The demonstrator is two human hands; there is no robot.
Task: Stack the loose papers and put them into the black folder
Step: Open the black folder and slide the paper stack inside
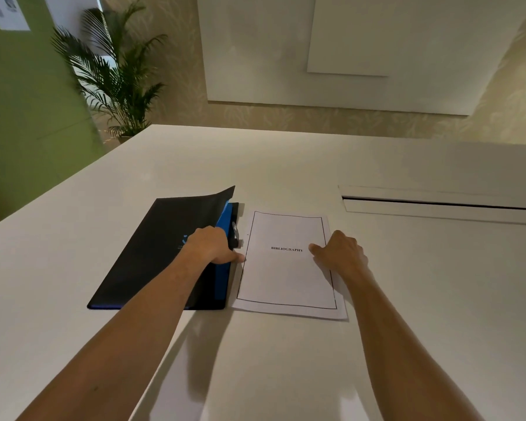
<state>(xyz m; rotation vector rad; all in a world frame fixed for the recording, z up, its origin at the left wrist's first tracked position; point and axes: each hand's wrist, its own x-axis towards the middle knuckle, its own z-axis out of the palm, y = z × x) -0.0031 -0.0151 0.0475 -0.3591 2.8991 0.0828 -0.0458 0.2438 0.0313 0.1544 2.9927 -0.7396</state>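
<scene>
**Inspector:** Report the hands.

**Operator:** I am seeing the left hand (211, 244) resting on the right edge of the black folder (161, 253), fingers curling over that edge and the thumb lying out toward the papers. I cannot tell whether it is gripping the cover. The right hand (340, 252) is pressing on the right margin of the paper stack (286, 278), thumb lying flat on the top sheet, the other fingers bending at the sheet's edge.

**Inspector:** Where are the task's things lying?

**Operator:** The stack is lying flat between the two hands, its top sheet reading "BIBLIOGRAPHY", just beside the folder. The folder's cover is lifting at its far corner beyond the left hand, showing a blue inner panel (225, 217) and a metal clip (235, 230). Everything is sitting on the white table (407, 299).
</scene>
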